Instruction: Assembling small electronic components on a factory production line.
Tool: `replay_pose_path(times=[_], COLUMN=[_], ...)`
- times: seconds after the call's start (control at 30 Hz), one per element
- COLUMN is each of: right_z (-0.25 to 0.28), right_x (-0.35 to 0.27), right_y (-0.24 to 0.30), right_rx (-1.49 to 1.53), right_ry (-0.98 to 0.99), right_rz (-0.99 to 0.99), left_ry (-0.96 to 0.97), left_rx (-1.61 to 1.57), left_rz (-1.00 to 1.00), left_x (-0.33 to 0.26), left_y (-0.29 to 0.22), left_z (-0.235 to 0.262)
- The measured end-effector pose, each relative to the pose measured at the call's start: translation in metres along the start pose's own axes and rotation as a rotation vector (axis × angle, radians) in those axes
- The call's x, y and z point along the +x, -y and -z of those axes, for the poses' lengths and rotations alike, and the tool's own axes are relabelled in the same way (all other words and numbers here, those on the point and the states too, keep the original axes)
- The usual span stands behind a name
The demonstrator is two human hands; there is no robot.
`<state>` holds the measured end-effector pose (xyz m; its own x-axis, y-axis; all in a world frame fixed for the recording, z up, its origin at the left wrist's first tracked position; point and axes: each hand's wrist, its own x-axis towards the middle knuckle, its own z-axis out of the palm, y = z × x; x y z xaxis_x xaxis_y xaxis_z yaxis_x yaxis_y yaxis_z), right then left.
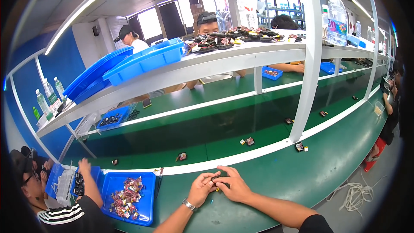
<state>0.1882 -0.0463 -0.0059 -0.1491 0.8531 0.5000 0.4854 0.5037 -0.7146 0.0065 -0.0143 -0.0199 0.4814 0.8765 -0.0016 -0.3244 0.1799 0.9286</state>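
Observation:
My left hand (201,189), with a metal-band watch at the wrist, and my right hand (234,185) meet over the green bench. Fingers of both pinch a small black part (216,179), mostly hidden by them, with a bit of yellow showing below. To the left of my hands lies a blue tray (151,185) with a heap of small parts with reddish wires (127,198). Past my fingertips, small dark modules with coloured leads, one of them a module with a white and yellow tag (299,146), sit spaced out along the line.
A co-worker's arm (91,183) reaches over blue bins at the left. A white post (307,69) rises beyond my hands, carrying a shelf with blue trays (146,62), piled black modules (233,39) and bottles. Coiled white cable (357,196) lies on the floor at right.

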Motion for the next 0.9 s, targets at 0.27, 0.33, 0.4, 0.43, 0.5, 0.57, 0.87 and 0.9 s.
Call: replay_pose_path(times=[0.27, 0.33, 0.4, 0.43, 0.5, 0.57, 0.87, 0.9], right_z=[0.0045, 0.0031, 0.0014, 0.0016, 0.0022, 0.0024, -0.0017, -0.0019], right_x=[0.0076, 0.0068, 0.0064, 0.0066, 0.0066, 0.0061, 0.0070, 0.0062], right_y=[0.0123, 0.0109, 0.0079, 0.0089, 0.0115, 0.0123, 0.0073, 0.0055], right_rx=[-0.048, -0.091, -0.122, -0.122, -0.110, -0.128, -0.191, -0.202], right_ry=[-0.137, -0.145, -0.166, -0.167, -0.164, -0.166, -0.179, -0.177], right_rz=[0.092, 0.106, 0.135, 0.138, 0.156, 0.162, 0.180, 0.186], left_ry=[-0.029, -0.061, -0.061, -0.050, -0.029, -0.031, -0.030, -0.043], left_rx=[-0.012, -0.006, -0.001, -0.012, -0.035, -0.030, 0.020, 0.036], left_rz=[0.012, 0.030, 0.036, 0.032, 0.014, 0.022, 0.020, 0.038], left_x=[0.0014, 0.0002, 0.0006, -0.0002, -0.0010, -0.0001, 0.0002, 0.0000], left_y=[0.0000, -0.0029, -0.0028, -0.0021, -0.0016, 0.0002, 0.0004, -0.0012], left_z=[-0.0017, -0.0053, -0.0056, -0.0047, -0.0035, -0.0016, -0.0025, -0.0049])
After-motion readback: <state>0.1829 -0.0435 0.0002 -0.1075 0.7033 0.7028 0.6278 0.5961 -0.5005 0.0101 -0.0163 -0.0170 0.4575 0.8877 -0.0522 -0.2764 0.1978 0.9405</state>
